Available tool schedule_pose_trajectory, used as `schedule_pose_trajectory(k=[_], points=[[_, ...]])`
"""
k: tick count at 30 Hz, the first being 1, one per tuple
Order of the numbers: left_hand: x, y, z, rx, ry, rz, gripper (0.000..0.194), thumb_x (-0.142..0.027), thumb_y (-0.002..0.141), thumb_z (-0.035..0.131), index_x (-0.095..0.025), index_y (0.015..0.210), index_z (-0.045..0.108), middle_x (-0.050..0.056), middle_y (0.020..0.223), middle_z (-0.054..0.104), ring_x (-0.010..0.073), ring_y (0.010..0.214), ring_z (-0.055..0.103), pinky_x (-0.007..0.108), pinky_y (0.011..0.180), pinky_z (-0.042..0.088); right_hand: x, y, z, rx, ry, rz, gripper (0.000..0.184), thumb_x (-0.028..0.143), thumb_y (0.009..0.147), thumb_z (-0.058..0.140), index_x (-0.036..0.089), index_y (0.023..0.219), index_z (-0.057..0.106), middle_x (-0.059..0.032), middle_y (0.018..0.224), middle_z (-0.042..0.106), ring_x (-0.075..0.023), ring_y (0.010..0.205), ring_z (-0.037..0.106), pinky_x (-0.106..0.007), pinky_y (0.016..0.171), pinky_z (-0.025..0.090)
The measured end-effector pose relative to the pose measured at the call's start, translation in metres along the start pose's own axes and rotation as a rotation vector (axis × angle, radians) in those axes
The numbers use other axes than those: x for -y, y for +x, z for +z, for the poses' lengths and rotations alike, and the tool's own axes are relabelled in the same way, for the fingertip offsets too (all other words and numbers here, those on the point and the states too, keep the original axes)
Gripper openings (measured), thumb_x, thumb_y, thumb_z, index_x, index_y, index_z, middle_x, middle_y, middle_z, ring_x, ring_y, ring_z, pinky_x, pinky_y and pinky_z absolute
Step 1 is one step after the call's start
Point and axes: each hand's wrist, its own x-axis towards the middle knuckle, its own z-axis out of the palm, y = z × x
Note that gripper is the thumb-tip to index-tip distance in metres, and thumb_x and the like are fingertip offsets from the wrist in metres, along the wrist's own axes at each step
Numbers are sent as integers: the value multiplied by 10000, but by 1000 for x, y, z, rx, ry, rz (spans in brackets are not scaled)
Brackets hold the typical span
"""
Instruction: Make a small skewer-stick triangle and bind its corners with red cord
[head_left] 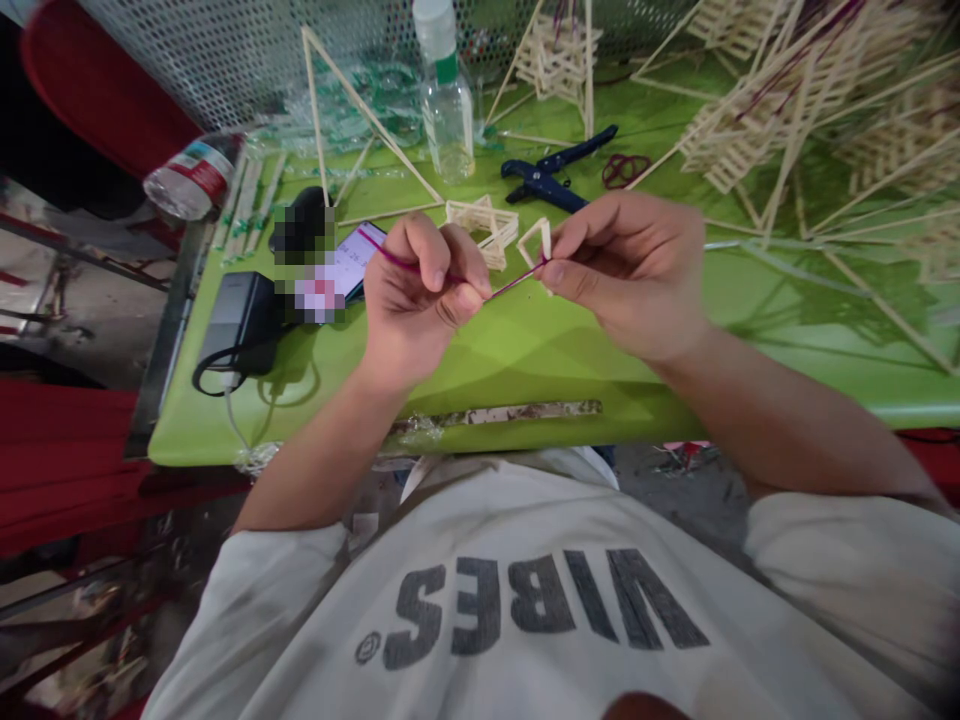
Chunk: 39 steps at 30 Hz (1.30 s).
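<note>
A purple string [512,286] runs taut between my two hands over the green table. My left hand [425,290] pinches it between thumb and finger, and its loose end sticks out past the knuckles to the upper left. My right hand [630,265] is closed on a small frame of pale wooden sticks [534,238], where the string meets one corner. Part of that frame is hidden behind my right fingertips. Just beyond, between the hands, a star-shaped stack of wooden sticks [487,228] lies on the table.
Dark blue cutting pliers [551,180] and a coil of purple string [625,171] lie beyond my right hand. A clear bottle [446,110] stands at the back. Stick structures [757,130] crowd the right; a phone [345,262] and black power adapter [238,322] are left.
</note>
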Motion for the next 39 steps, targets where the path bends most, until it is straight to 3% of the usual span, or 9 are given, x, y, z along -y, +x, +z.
schedule_pose_trajectory(k=[6, 9, 12, 14, 16, 19, 25, 31, 39], points=[[-17, 2, 7, 44, -54, 27, 648, -671, 874, 996, -268, 829, 490, -50, 621, 472, 158, 567, 471, 335, 617, 408, -4, 1, -2, 12, -42, -18, 435, 559, 805, 1109, 280, 924, 798, -12, 893, 780, -186, 768, 714, -382, 706, 664], [-30, 3, 10, 41, -145, 33, 665, -884, 1022, 711, -274, 822, 539, -60, 524, 282, 160, 504, 309, 348, 610, 374, -10, 5, -6, -19, -38, -101, 415, 525, 810, 1118, 285, 945, 806, -25, 897, 804, -186, 774, 741, -376, 691, 642], [-33, 4, 10, -60, -144, -3, 776, -999, 1046, 477, -267, 820, 600, -23, 600, 376, 161, 573, 374, 361, 669, 442, -13, 9, -10, -16, -54, -106, 464, 498, 776, 1143, 298, 1000, 789, -29, 916, 808, -201, 805, 765, -378, 665, 618], [-26, 3, 7, -129, -38, 11, 633, -850, 1100, 623, -257, 892, 694, 11, 773, 568, 148, 686, 507, 356, 735, 483, -12, 9, -11, 12, -59, -55, 504, 494, 765, 1148, 305, 1029, 763, -22, 934, 798, -213, 833, 771, -389, 699, 640], [-15, 2, 2, -80, 116, 76, 388, -655, 1048, 868, -272, 1050, 805, 26, 943, 708, 147, 798, 638, 344, 766, 522, -9, 7, -11, 30, -63, 13, 499, 459, 773, 1142, 308, 1034, 744, -20, 954, 789, -235, 875, 783, -411, 750, 672], [-1, -2, -3, 68, 264, 101, 459, -594, 932, 1001, -285, 1235, 849, 30, 1034, 815, 168, 855, 742, 322, 748, 575, -7, 4, -11, 25, -101, 51, 461, 399, 776, 1132, 312, 1011, 745, -24, 962, 786, -278, 932, 796, -452, 796, 698], [-12, -13, 7, 28, 631, 166, 272, -532, 1111, 811, -276, 1020, 810, -1, 943, 804, 152, 776, 758, 338, 758, 647, -6, 2, -12, 35, -416, -143, 287, 562, 1013, 904, 308, 1004, 771, -37, 975, 805, -272, 890, 788, -491, 848, 697], [-16, -17, 10, -57, 777, 230, 219, -391, 1139, 780, -253, 969, 799, -10, 895, 831, 129, 771, 794, 278, 709, 618, 3, -16, -3, 90, -813, -320, 292, 543, 1079, 783, 308, 907, 754, 11, 657, 671, -221, 602, 667, -436, 633, 548], [-17, -22, 13, 86, 833, 265, 201, -377, 1138, 757, -251, 988, 717, 8, 952, 844, 155, 840, 826, 292, 771, 642, 1, -22, 9, 10, -772, -206, 220, 447, 1083, 777, 271, 953, 793, -1, 709, 743, -191, 605, 681, -397, 645, 526]])
